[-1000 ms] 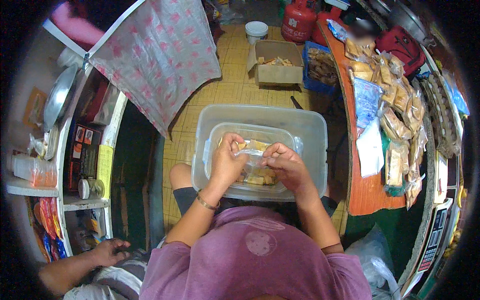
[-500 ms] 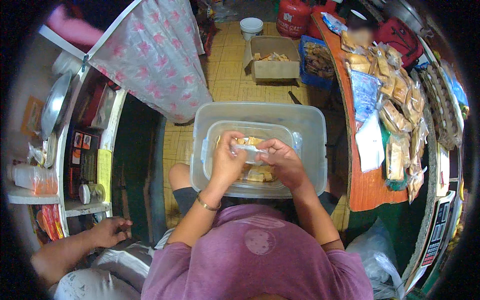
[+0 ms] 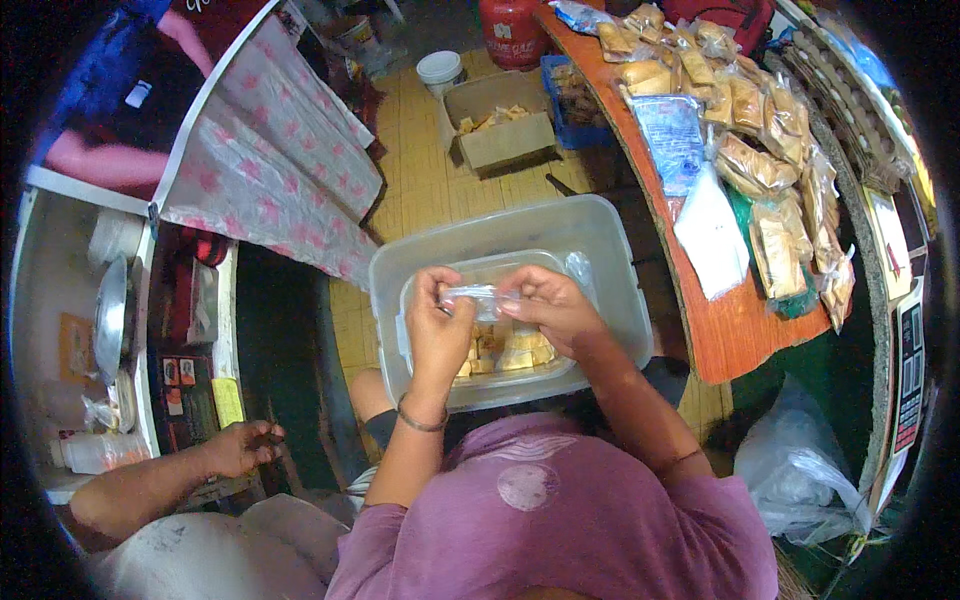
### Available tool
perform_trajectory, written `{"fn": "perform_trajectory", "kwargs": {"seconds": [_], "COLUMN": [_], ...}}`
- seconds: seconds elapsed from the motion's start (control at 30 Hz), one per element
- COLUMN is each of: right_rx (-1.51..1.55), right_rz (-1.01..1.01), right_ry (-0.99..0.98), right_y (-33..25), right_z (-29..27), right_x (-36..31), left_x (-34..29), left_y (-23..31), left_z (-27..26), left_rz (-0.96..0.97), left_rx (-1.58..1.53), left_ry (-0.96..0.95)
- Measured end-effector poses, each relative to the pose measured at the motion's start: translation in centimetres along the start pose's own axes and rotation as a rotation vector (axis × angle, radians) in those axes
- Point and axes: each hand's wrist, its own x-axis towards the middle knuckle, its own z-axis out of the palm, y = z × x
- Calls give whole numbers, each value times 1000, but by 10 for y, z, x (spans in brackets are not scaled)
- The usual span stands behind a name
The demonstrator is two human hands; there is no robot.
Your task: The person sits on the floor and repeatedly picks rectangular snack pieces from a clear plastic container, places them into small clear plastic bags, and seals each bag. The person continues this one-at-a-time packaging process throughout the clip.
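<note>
A strip of clear plastic [image 3: 480,295] is stretched between my two hands. My left hand [image 3: 440,318] pinches its left end between thumb and fingers. At the other end, the fingers and thumb of my right hand [image 3: 548,306] are closed on it. Both hands are above a large translucent plastic tub [image 3: 625,260] that rests over my lap. A smaller clear container [image 3: 565,372] sits inside the tub. Pale yellow-brown pieces [image 3: 522,352], some in clear wrap, lie in it below my hands; their exact kind is unclear.
An orange-brown tabletop [image 3: 705,340] at the right bears several clear bags of brown pieces [image 3: 755,170]. Ahead stand an open cardboard box [image 3: 510,145], a blue crate [image 3: 580,125] and a red gas cylinder [image 3: 512,35]. Another person's hand [image 3: 245,448] is at the left, beside shelves [image 3: 140,400].
My view has turned, so the table and boxes sit further left and the tub looks tilted. The plastic between my hands is now drawn flatter, and both hands still hold it.
</note>
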Motion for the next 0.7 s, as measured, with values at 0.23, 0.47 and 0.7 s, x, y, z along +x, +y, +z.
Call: {"fn": "perform_trajectory", "kwargs": {"seconds": [0.23, 0.47, 0.7], "right_rx": [-508, -412, -391], "right_rz": [-229, -299, -251], "right_ry": [374, 303, 243], "right_y": [-27, -42, -44], "right_z": [-15, -31, -29], "right_x": [-13, -21, -27], "left_x": [11, 5, 15], "left_y": [22, 27, 20], "left_z": [25, 49, 51], "left_rz": [-236, -179, 119], "left_rx": [-491, -270, -133], "left_ry": [-286, -333, -62]}}
